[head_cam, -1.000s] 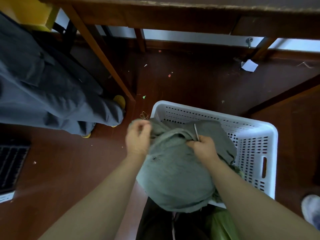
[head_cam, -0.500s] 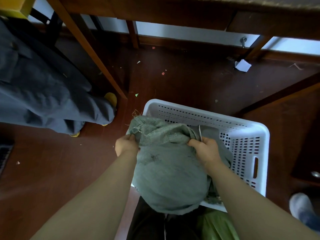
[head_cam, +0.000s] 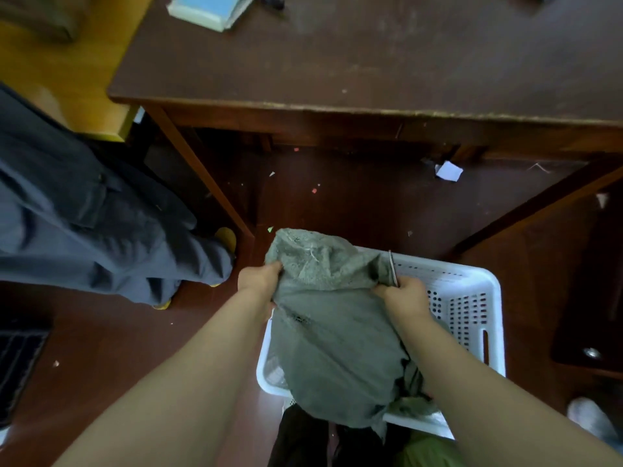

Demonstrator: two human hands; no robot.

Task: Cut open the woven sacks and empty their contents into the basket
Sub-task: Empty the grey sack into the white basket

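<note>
One grey woven sack (head_cam: 330,332), bunched between my hands over the white basket (head_cam: 472,281): left hand (head_cam: 258,281) clutches one edge, right hand (head_cam: 404,298) grips the other plus a thin metal blade (head_cam: 392,269), which could nick me if cloth slips.

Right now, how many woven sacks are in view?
1 for certain: the grey sack, gripped by the left hand and the right hand over the white basket. Green material at the bottom edge may be another; unclear.
</note>
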